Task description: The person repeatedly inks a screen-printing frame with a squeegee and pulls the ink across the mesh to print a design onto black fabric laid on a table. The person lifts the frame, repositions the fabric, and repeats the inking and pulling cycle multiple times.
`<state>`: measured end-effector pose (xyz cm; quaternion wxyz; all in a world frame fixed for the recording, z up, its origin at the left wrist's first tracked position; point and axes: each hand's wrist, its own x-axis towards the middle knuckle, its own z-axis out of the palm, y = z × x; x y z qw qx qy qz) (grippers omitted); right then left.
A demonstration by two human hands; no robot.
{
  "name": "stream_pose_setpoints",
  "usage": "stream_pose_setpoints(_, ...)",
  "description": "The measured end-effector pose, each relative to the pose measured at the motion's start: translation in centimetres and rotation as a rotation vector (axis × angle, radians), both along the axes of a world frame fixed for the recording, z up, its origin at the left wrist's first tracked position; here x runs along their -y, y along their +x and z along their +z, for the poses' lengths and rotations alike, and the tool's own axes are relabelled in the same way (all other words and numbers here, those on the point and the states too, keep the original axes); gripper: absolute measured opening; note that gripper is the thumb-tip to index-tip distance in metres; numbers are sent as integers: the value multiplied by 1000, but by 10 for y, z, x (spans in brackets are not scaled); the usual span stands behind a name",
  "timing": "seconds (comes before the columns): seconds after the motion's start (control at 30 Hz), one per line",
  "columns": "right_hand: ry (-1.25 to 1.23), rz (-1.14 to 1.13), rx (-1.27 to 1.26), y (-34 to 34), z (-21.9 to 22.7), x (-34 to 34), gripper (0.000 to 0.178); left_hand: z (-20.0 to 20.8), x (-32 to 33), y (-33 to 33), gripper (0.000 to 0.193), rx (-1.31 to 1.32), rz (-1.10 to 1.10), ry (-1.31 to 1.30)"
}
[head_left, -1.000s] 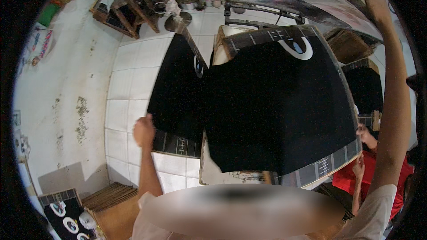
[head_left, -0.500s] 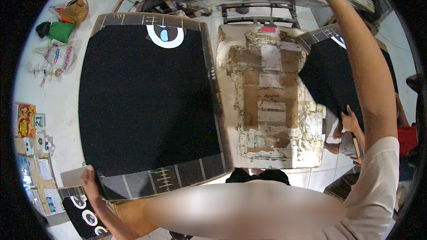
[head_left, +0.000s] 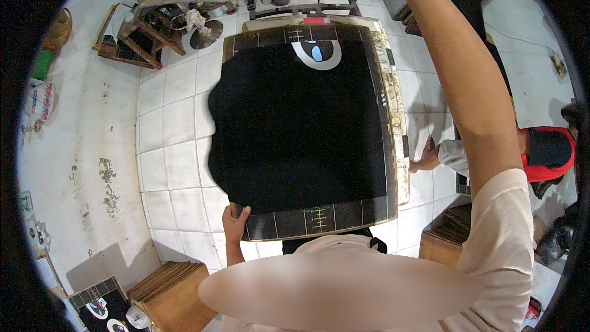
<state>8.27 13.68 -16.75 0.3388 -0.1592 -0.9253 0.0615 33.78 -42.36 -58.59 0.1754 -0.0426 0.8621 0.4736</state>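
A large dark board point(head_left: 289, 225) with ruled marks along its near and far ends lies in front of me. Black fabric point(head_left: 301, 129) covers most of it, its left edge wavy and hanging past the board. Near the far edge, a white ring print point(head_left: 336, 60) with a blue patch shows on the fabric. At the near left corner, my left hand point(head_left: 235, 224) is closed on the board, thumb on top. My right arm stretches far forward along the right side; its hand is lost beyond the dark upper rim.
Under the board stands a worn white table point(head_left: 401, 147). A person's bare feet point(head_left: 425, 155) and a red and black garment point(head_left: 547, 154) are on the right. Brown board stacks point(head_left: 178, 295) stand near left, a printed black panel point(head_left: 101, 307) beside them. A wooden stand point(head_left: 147, 37) is far left.
The fabric-covered board has moved right, over the taped tabletop, with my left hand still at its near left corner. My view has shifted. The other black fabric at right is out of sight.
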Motion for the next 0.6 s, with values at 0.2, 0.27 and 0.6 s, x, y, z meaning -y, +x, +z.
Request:
stream_pose_setpoints(0.2, -11, -2, -45, -11, 13, 5, 55, 29, -17, -28, 57, 21, -186, -246)
stream_pose_setpoints(0.27, -8, -6, -54, -18, 16, 4, 57, 32, -25, -31, 59, 31, -192, -265)
stream_pose_setpoints(0.6, 8, 23, -5, -39, 39, -9, 57, 29, -35, -36, 64, 76, -210, -321)
